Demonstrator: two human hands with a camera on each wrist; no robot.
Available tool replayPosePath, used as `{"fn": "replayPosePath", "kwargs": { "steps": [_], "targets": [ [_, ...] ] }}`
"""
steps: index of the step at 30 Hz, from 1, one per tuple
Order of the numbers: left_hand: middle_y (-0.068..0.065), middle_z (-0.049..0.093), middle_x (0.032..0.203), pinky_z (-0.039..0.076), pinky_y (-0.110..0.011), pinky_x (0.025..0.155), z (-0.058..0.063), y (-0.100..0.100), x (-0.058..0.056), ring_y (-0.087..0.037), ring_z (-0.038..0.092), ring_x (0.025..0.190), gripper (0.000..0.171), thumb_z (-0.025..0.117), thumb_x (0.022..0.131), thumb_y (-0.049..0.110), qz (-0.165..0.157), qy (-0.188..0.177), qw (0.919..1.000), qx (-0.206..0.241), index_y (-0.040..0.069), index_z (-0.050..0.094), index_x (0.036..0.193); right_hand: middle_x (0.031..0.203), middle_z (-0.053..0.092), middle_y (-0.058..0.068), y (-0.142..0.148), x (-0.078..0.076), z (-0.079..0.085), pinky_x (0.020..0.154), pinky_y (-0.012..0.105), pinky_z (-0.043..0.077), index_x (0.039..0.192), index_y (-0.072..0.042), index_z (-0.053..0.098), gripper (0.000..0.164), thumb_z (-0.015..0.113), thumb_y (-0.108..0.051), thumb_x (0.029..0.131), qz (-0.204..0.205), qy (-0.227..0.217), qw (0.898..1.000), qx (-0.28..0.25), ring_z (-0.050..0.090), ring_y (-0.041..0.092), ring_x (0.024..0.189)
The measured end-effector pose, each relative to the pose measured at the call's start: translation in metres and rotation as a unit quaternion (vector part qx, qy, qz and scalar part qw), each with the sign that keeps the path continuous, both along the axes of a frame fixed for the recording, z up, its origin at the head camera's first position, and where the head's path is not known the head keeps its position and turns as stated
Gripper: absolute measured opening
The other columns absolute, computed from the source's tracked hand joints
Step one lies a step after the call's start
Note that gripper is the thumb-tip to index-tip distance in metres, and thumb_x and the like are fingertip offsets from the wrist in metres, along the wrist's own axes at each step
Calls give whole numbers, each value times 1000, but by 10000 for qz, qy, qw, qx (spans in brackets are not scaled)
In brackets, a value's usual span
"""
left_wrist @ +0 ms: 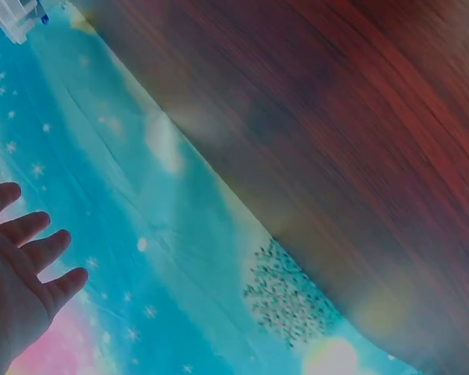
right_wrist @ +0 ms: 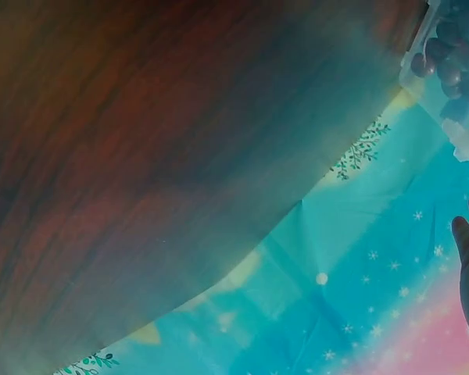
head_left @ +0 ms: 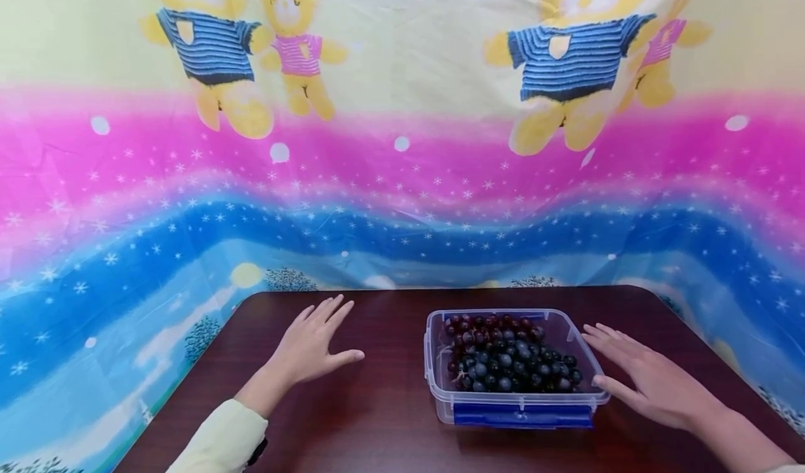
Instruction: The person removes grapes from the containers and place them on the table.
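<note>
We've got grapes (head_left: 512, 355) inside the clear box (head_left: 490, 397) on the table (head_left: 390, 368)! Left of the box, we see the left hand (head_left: 314, 346) outstretched, empty; beside its right edge, the right hand (head_left: 650, 381), straight-fingered, gripping nothing.

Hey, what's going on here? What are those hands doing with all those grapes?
Someone has both hands out at a table. The grapes are dark and sit in a clear box on the table. The right hand is open, right by the box's side; I can't tell if it's touching. The left hand is open and empty, apart from the box on its other side. Neither hand is holding any grapes.
</note>
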State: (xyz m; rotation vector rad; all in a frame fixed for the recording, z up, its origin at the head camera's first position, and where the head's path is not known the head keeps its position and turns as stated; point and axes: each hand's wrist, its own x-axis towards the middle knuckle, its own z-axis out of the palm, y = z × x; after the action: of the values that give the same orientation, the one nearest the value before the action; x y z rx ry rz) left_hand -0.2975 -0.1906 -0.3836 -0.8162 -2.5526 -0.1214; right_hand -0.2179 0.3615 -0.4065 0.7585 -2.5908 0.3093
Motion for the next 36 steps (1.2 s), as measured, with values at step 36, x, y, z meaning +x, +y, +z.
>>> {"fn": "replayPosePath", "kwargs": {
  "steps": [36],
  "targets": [
    [-10, 37, 152, 30, -45, 111, 7, 93, 16, -28, 35, 139, 91, 49, 84, 75, -1224, 31, 9921, -257, 14, 36, 151, 150, 40, 10, -1, 4, -6, 101, 6, -3, 149, -16, 41, 64, 66, -30, 92, -214, 70, 9996, 189, 21, 11, 143]
  ]
}}
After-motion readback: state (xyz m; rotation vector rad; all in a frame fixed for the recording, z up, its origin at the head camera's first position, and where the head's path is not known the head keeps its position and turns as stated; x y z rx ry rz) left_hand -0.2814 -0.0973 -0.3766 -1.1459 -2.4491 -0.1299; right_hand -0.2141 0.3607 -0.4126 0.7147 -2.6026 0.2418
